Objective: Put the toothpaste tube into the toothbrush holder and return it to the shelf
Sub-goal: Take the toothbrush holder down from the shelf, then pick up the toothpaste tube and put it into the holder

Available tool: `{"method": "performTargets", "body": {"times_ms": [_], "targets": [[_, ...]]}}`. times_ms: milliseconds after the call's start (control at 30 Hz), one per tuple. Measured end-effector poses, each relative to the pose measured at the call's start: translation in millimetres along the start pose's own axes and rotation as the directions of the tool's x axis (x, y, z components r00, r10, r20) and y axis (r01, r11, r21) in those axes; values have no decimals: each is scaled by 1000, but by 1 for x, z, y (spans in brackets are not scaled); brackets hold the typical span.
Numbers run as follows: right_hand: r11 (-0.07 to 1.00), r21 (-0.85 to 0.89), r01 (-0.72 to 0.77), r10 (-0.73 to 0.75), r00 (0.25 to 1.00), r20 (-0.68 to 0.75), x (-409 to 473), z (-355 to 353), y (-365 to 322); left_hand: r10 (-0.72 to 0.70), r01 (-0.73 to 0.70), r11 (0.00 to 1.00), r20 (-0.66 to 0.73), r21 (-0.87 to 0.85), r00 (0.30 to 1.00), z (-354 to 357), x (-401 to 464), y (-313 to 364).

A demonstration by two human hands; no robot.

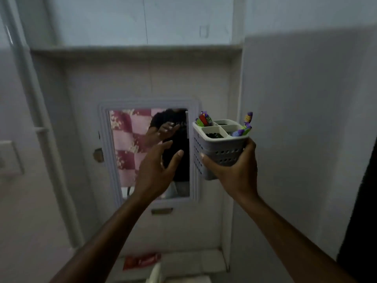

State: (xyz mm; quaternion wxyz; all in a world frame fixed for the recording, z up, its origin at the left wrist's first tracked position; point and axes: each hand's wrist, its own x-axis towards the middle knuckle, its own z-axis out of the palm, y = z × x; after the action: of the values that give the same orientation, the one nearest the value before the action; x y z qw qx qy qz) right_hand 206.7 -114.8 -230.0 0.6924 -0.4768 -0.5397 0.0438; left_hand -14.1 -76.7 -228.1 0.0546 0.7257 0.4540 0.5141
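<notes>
Head view: right hand [230, 170] grips the toothbrush holder [218, 148] beside the mirror [149, 154] edge; left hand [157, 168] spread, empty.

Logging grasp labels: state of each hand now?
Left hand: open, empty, beside the holder.
Right hand: closed around the toothbrush holder.

Toothbrush holder [219, 149] sits in right hand [234, 170], held up at 3 o'clock of the mirror [130, 152], just beside its frame. Toothpaste tube [204, 119] stands in the holder's far-left compartment; toothbrushes [243, 127] lean out of the right one. Left hand [157, 168] is in front of the mirror, at 9 o'clock of the holder, apart from it. Shelf [134, 50] runs at 12 o'clock above the mirror.
</notes>
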Motion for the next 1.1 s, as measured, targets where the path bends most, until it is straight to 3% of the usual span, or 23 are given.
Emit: {"method": "performTargets", "body": {"times_ms": [333, 433, 633, 800, 1000, 1100], "targets": [[959, -54, -278, 283, 949, 138, -154, 15, 103, -300, 304, 953, 171, -2, 939, 26, -146, -122], [921, -124, -370, 386, 910, 150, -198, 19, 135, -444, 431, 896, 246, 106, 862, 24, -189, -178], [833, -233, -501, 544, 819, 182, -269, 32, 185, -621, 512, 784, 418, 351, 663, 25, -258, -258], [761, -314, -568, 633, 758, 161, -313, 52, 212, -590, 351, 807, 624, 475, 512, 37, -279, -306], [709, -385, -591, 679, 720, 144, -343, 73, 233, -511, -42, 814, 750, 579, 419, 63, -277, -352], [713, -362, -601, 684, 708, 172, -353, 84, 244, -468, -176, 803, 785, 570, 406, 73, -279, -361]]}}
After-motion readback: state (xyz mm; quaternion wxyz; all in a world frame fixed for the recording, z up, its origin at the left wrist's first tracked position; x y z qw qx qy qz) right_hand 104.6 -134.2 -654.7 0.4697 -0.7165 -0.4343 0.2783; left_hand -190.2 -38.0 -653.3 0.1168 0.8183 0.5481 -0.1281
